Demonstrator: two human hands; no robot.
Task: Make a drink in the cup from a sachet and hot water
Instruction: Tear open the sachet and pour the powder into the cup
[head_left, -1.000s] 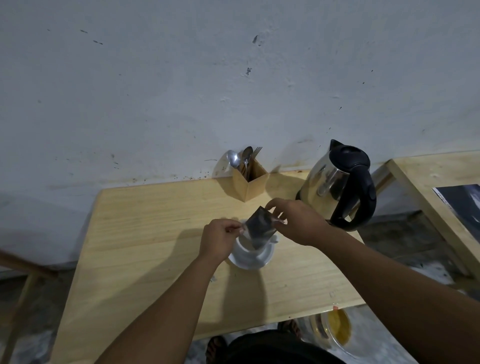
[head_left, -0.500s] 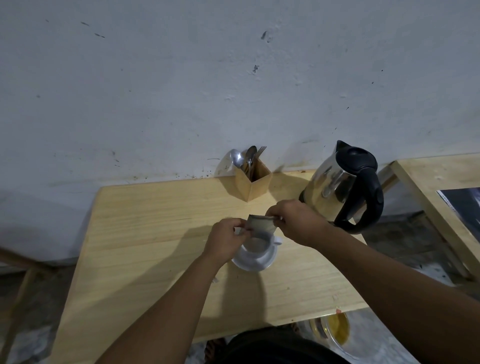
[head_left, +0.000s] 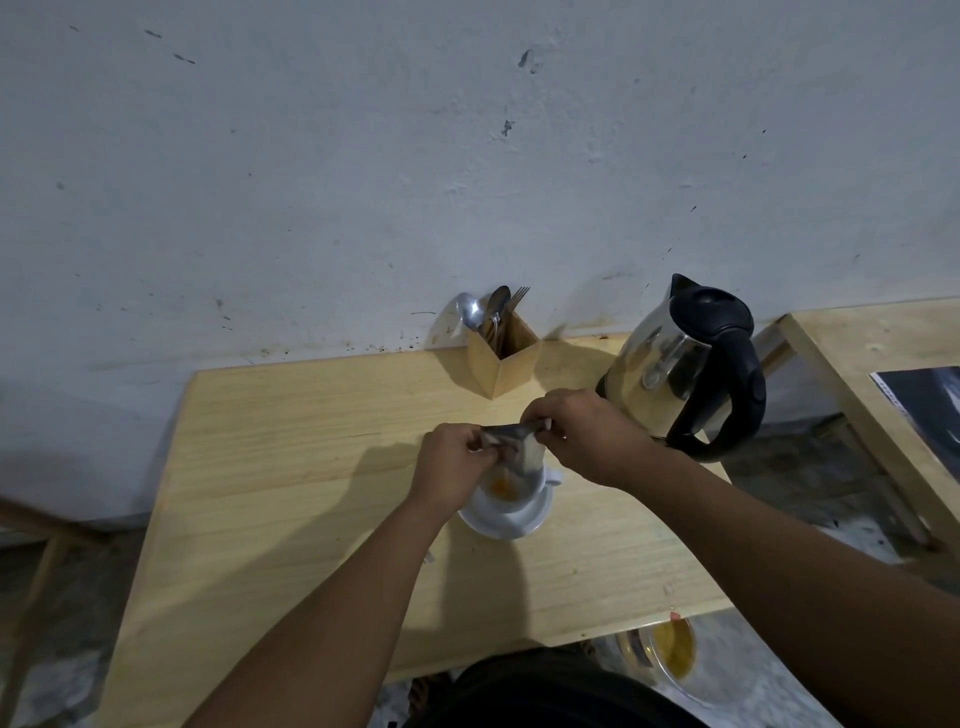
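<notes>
Sachet (head_left: 519, 451) is getting held right over the cup (head_left: 511, 486), pinched from both sides and tipped so its lower end is dipping toward the cup's mouth. Going left to right: the wooden table (head_left: 291, 467) is sitting against a scuffed white wall (head_left: 363, 182), with a bare stretch of wood on the left. Then the left hand (head_left: 454, 467) is coming in, fingers clamped on the sachet's left edge. The white cup is sitting on a white saucer (head_left: 506, 519) near the middle of the table, and there's something orange-yellow showing inside it — powder or liquid, can't tell which. Behind it, by the wall, a wooden holder (head_left: 503, 358) is standing with spoons and a fork (head_left: 496, 312) sticking up. The right hand (head_left: 582, 436) is gripping the sachet's right end, so both hands are close together, each closed on the packet. Further right a steel kettle (head_left: 675, 364) with a black lid and handle is standing near the table's back corner, just beside the right wrist. Past it, a second wooden table (head_left: 872, 343) is poking into view — well apart from the cup.
</notes>
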